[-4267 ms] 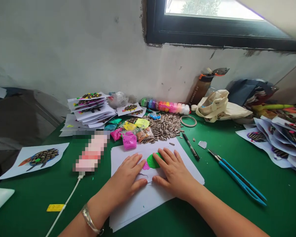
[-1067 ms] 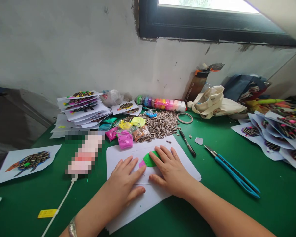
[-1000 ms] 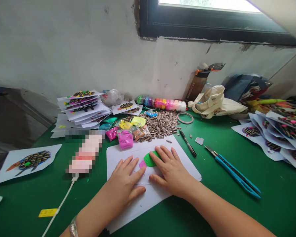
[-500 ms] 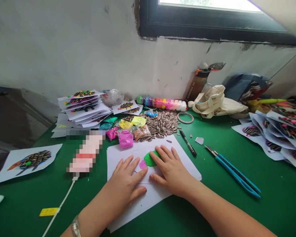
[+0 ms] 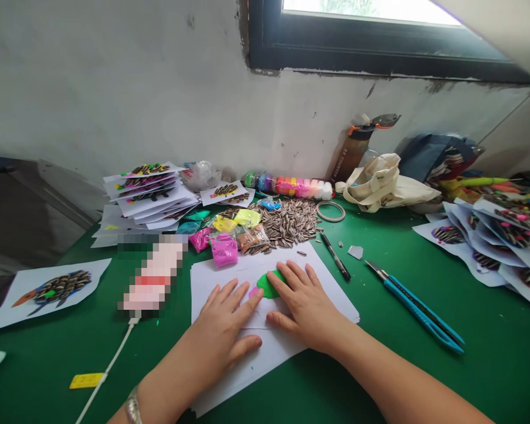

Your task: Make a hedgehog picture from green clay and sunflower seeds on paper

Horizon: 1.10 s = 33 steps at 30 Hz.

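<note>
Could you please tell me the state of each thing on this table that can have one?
left hand: open, flat on the paper stack
right hand: open, fingers on the green clay
green clay: pressed flat on the paper stack
utility knife: blade extended, lying free
bottle: lid flipped open
sunflower seeds: loose in a heap

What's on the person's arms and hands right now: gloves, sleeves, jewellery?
No gloves on the left hand or the right hand, and no rings that I can make out. Both forearms are bare to the frame edge, with no sleeves in view. A silver metal bangle sits on the left wrist.
</note>
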Available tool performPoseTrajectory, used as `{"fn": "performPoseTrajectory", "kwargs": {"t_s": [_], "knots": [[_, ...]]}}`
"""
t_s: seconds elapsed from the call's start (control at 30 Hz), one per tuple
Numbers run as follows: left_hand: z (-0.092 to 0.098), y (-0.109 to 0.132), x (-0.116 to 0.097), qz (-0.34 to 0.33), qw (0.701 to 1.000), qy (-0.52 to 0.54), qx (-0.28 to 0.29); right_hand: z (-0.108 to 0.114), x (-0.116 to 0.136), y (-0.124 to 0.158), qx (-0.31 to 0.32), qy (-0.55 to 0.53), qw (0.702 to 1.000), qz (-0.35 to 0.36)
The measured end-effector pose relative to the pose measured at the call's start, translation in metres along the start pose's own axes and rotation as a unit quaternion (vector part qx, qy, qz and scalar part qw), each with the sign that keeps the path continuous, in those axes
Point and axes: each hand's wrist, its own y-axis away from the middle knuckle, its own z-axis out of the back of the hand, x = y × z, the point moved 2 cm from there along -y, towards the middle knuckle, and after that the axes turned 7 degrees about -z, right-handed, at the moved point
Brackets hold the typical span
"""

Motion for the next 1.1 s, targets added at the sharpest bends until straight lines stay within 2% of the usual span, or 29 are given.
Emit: {"fn": "performPoseTrajectory", "kwargs": {"t_s": [0.43,0.83,0.97,1.1], "knots": [[-0.0019,0.0006,0.0019,0.036,0.999,0.024,0.011,-0.0013,-0.0009,-0.0011,0.005,-0.003,1.0,-0.001],[0.0009,-0.0033,0.0021,0.083,0.995,0.014,0.054,-0.0014,0.0002,0.0001,0.0,-0.004,1.0,-0.001],[0.0025,-0.0022,0.0023,0.089,0.993,0.014,0.081,-0.0022,-0.0002,-0.0006,0.001,-0.005,1.0,0.003],[0.0033,0.0024,0.0034,0.081,0.994,0.02,0.073,-0.0028,-0.0009,-0.0011,-0.003,-0.005,1.0,0.005]]}}
